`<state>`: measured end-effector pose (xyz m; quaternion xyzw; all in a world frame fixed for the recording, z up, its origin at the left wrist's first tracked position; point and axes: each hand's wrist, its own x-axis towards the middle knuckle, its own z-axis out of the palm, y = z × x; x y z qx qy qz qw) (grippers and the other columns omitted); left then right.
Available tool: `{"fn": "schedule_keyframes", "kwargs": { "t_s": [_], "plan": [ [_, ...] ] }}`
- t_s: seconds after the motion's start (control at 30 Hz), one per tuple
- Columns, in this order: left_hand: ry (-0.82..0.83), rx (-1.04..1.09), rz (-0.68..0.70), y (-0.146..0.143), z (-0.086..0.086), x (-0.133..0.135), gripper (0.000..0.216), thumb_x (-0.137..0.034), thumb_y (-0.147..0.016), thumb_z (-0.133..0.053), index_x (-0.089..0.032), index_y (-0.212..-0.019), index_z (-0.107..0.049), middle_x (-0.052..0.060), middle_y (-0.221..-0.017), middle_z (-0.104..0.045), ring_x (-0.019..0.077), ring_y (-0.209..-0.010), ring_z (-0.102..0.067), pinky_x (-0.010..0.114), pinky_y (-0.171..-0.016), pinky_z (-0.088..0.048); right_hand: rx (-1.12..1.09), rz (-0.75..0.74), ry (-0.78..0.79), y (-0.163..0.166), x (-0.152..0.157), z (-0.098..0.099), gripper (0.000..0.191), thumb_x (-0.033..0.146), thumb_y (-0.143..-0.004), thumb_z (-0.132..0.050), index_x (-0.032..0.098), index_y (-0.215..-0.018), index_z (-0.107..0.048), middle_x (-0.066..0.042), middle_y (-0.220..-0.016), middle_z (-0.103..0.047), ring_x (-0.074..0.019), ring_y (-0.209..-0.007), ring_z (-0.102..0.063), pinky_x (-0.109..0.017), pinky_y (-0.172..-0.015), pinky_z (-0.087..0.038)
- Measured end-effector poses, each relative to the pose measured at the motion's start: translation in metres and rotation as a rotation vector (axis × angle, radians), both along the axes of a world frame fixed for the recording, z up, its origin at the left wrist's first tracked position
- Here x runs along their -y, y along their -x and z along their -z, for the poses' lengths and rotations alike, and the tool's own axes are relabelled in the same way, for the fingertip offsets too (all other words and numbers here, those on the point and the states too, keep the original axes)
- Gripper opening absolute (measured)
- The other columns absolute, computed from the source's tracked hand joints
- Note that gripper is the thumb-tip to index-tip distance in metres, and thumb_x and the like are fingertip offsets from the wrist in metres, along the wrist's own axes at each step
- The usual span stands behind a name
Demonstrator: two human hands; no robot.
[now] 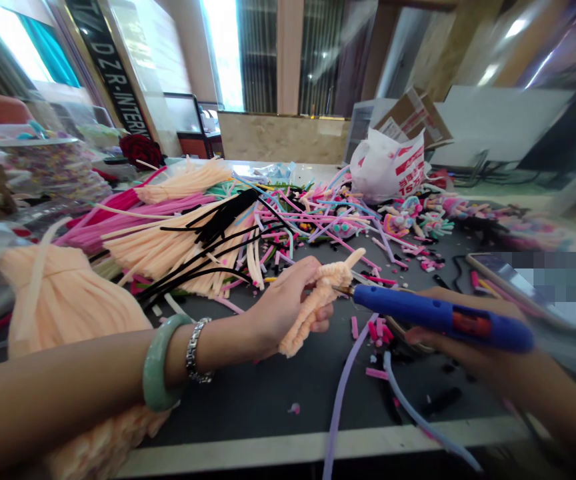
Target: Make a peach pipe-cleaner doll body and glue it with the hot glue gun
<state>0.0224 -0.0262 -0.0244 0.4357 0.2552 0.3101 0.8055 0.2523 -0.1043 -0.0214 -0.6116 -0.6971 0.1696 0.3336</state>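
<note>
My left hand [288,300] is closed around a peach piece [313,310] of coiled, fuzzy pipe cleaner, with one straight end sticking up at the right. A blue glue gun [433,317] lies in my right hand [473,353], its fingers wrapped round the handle. The thin metal tip of the gun meets the upper part of the coiled piece; whether glue is coming out is too small to tell. Under my left forearm, a big bundle of peach pipe cleaners [78,300] stands at the table's left.
Loose pipe cleaners [163,247] in peach, black and pink are heaped across the table [248,420]. Pink offcuts [381,330] lie below the gun, beside a lilac strip [343,393]. A phone [543,287] is at the right, a white plastic bag [388,163] at the back.
</note>
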Motion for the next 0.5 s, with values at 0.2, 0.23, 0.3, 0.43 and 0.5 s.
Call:
{"fn": "schedule_keyframes", "kwargs": {
  "t_s": [0.2,0.23,0.3,0.43,0.5],
  "plan": [
    [0.053,-0.019,-0.052,0.000,-0.004,0.001,0.021,-0.026,-0.092,-0.029,-0.015,-0.089,-0.047,-0.002,-0.061,-0.043,0.0062,-0.045,-0.037,0.019,-0.044,-0.030,-0.055,-0.026,0.018,0.002,-0.001,-0.008,0.027,0.051,-0.069,-0.070,0.025,-0.077,-0.069,-0.002,-0.067,-0.069,-0.0204,-0.058,-0.064,-0.030,-0.053,-0.054],
    [0.065,-0.019,-0.049,0.000,-0.005,0.001,0.021,-0.026,-0.092,-0.028,-0.015,-0.090,-0.047,-0.002,-0.061,-0.043,0.0062,-0.044,-0.037,0.019,-0.044,-0.030,-0.054,-0.026,0.020,0.003,-0.001,-0.009,0.026,0.050,-0.069,-0.069,0.025,-0.075,-0.069,-0.001,-0.066,-0.068,-0.0201,-0.057,-0.063,-0.029,-0.052,-0.053],
    [0.077,-0.021,-0.041,0.000,-0.006,0.002,0.022,-0.026,-0.092,-0.028,-0.014,-0.090,-0.047,-0.002,-0.060,-0.042,0.0061,-0.044,-0.037,0.019,-0.045,-0.029,-0.047,-0.042,0.016,0.004,-0.001,-0.011,0.024,0.049,-0.069,-0.070,0.025,-0.071,-0.068,0.000,-0.067,-0.069,-0.0200,-0.059,-0.064,-0.029,-0.055,-0.054],
    [0.072,-0.051,-0.029,-0.001,-0.006,0.002,0.023,-0.026,-0.092,-0.027,-0.014,-0.088,-0.046,-0.003,-0.058,-0.038,0.0055,-0.042,-0.035,0.018,-0.044,-0.027,-0.062,-0.070,0.029,0.008,0.000,-0.013,0.020,0.047,-0.070,-0.071,0.027,-0.071,-0.068,0.001,-0.069,-0.070,-0.0196,-0.064,-0.066,-0.028,-0.060,-0.055],
    [0.073,-0.061,-0.020,-0.001,-0.005,0.002,0.022,-0.027,-0.092,-0.027,-0.015,-0.087,-0.045,-0.003,-0.059,-0.040,0.0056,-0.043,-0.035,0.019,-0.044,-0.027,-0.073,-0.058,0.044,0.009,0.001,-0.013,0.023,0.049,-0.070,-0.070,0.026,-0.072,-0.068,0.001,-0.068,-0.069,-0.0198,-0.063,-0.065,-0.028,-0.059,-0.055]
  ]
}}
